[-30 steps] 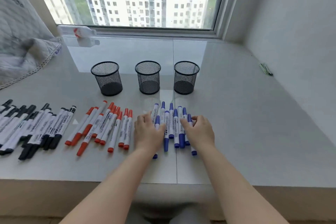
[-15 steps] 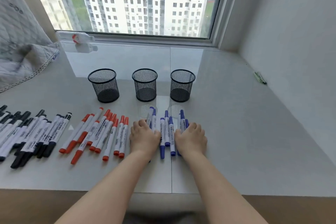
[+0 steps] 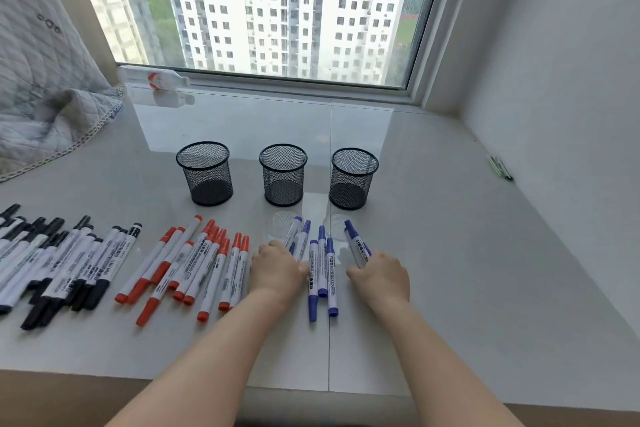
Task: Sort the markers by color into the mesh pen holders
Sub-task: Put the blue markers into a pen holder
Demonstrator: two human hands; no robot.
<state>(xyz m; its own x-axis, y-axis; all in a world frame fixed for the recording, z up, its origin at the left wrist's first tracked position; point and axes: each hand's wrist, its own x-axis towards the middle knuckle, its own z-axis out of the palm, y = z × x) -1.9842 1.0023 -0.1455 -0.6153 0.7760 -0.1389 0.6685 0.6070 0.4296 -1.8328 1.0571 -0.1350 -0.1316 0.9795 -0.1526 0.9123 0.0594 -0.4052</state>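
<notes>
So I'm at the glossy white sill (image 3: 450, 270) by the window (image 3: 263, 17), markers all laid out in front of me in three colour groups. Black markers (image 3: 59, 263) are way over on my left, red markers (image 3: 194, 267) next to them, and the blue markers (image 3: 323, 270) right in front of me.

My left hand (image 3: 277, 270) is knuckles-up with the fingers curled over a couple of the blue ones; their capped ends stick out past my fingers toward the holders. Looks like I've got hold of them, though the fingertips are hidden under the hand. My right hand (image 3: 379, 276) is curled the same way round another blue marker or two, which angle up and to the left out of my grip. Three more blue ones lie flat on the sill between my hands, not touched by either.

The three black mesh holders stand upright in a row just beyond the markers: left holder (image 3: 204, 173), middle holder (image 3: 283, 175), right holder (image 3: 354, 178). All three have nothing in them.

Other stuff: a quilted blanket (image 3: 41, 90) bunched up at far left, a plastic bottle (image 3: 156, 78) lying on its side by the window frame, and some small pen-like thing (image 3: 500, 168) against the right wall, too small to tell.
</notes>
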